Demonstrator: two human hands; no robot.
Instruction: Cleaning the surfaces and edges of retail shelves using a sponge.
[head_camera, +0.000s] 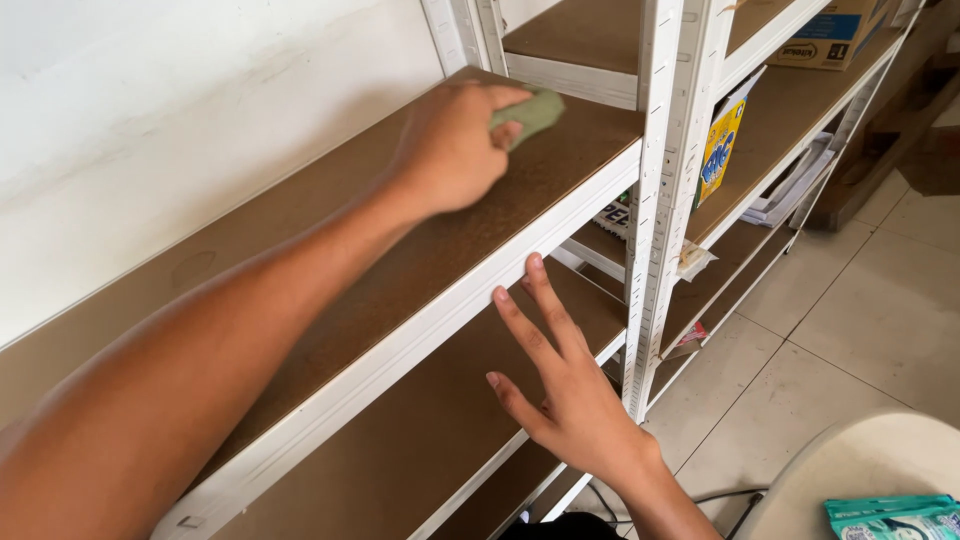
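Shelf board: brown fibreboard top shelf (420, 270) runs from the near left to the far right, bare along most of its length, with a white wall just behind its far edge.
Front edge: white metal rail (400, 350) borders the board on the near side; it ends at a white slotted upright (655, 200).
Left hand: left hand (450, 145) lies on the far end of the board, fingers curled shut around a green cloth (530, 112), pressing it flat on the wood.
Cloth: small, crumpled, close to the board's far right corner, just short of the upright.
Right hand: right hand (560, 385) is below the top board, fingers spread and straight, holding nothing; the longest fingertip touches the underside of the white rail.
Lower shelf: second brown board (420, 450) beneath, bare where it shows, open room between it and the top board.
Neighbouring unit: shelves to the right of the upright carry a yellow and blue carton (722, 140) standing on edge, a stack of papers (790, 190) and, higher, a cardboard box (830, 35).
Floor: pale tiles (860, 310) to the right, open beside the rack.
Near right corner: rounded white surface (860, 460) with a teal packet (895, 518) lying on it.
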